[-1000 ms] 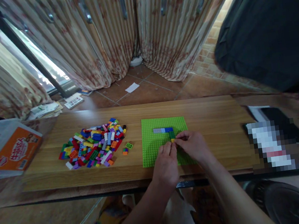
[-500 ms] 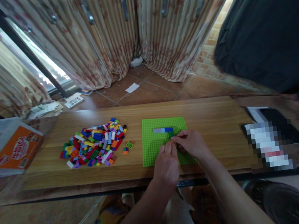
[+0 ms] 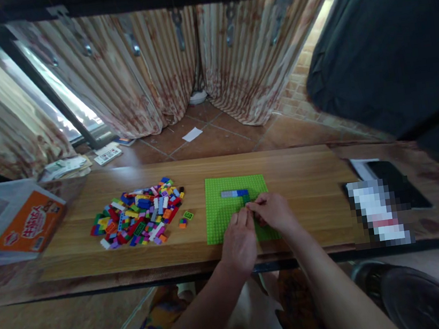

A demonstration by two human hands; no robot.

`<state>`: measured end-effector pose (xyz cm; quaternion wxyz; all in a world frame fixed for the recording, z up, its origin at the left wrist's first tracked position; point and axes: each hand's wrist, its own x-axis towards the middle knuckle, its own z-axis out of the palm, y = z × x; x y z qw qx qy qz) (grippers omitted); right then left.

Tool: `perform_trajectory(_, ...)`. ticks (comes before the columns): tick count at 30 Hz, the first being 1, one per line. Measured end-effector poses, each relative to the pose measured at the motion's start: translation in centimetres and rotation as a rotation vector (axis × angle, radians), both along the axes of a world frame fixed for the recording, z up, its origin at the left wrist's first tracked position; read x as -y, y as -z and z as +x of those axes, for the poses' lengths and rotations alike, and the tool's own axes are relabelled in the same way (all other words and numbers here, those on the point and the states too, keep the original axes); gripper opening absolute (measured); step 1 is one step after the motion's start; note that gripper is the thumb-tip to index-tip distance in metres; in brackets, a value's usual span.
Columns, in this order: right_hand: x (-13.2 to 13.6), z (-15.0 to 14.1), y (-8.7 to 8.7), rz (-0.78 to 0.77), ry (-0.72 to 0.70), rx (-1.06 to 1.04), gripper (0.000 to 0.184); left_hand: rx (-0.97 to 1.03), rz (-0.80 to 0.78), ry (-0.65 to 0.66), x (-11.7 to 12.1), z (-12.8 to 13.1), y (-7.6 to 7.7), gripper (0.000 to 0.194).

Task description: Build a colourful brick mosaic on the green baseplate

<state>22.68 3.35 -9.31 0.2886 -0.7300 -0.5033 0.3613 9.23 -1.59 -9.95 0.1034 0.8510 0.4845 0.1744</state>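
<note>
A bright green studded baseplate (image 3: pixel 217 221) lies on the wooden board. Near its middle runs a row of toy bricks: a grey brick (image 3: pixel 225 194), a light blue one and a blue brick (image 3: pixel 242 192). From the blue end, a dark green brick (image 3: pixel 247 199) turns toward me. Just below it, the fingertips of my left hand (image 3: pixel 238 242) and my right hand (image 3: pixel 275 213) meet, closed together over a small yellow brick that they now almost wholly cover. Whether it is pressed onto the studs cannot be made out.
A heap of mixed toy bricks (image 3: pixel 141 215) is spread left of the baseplate. Between them lie a green brick (image 3: pixel 188 215) and an orange piece (image 3: pixel 182 223). A clear plastic box (image 3: pixel 4 222) stands far left; a dark flat object (image 3: pixel 398 184) lies at right.
My hands stay at the same place on the baseplate, and my fingers have closed further over the yellow brick, hiding it. The camera view has shifted, with a dark bar appearing along the top.
</note>
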Motion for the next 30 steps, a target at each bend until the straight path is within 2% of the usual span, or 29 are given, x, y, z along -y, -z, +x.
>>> perform_trajectory(4,0.2,0.2,0.0,0.005,0.004,-0.095,0.028,0.143,0.006,0.013,-0.3,-0.6,1.0,0.045)
perform_trajectory(7,0.1,1.2,-0.3,0.025,0.059,-0.126,0.034,0.269,-0.038,-0.017,-0.7,-1.1,1.1,0.044)
perform_trajectory(11,-0.3,2.7,-0.5,0.124,0.140,0.010,0.037,0.428,-0.131,-0.090,-1.2,-1.7,0.1,0.039)
perform_trajectory(15,-0.3,2.7,-0.5,0.175,0.037,0.101,0.033,0.528,-0.138,-0.188,-1.9,-2.9,-1.3,0.036)
perform_trajectory(19,0.1,1.7,-0.7,0.242,-0.060,0.067,0.025,0.441,-0.061,-0.371,-3.1,-4.8,-2.0,0.037)
perform_trajectory(22,0.3,0.8,-1.0,0.198,-0.126,0.079,0.025,0.323,-0.071,-0.465,-3.8,-5.9,-2.0,0.040)
perform_trajectory(26,0.3,-0.1,-1.2,0.114,-0.137,0.170,0.023,0.211,-0.121,-0.491,-4.0,-5.8,-1.5,0.044)
perform_trajectory(30,0.1,-0.1,-1.2,0.111,-0.128,0.174,0.021,0.185,-0.146,-0.487,-3.8,-5.4,-1.4,0.044)
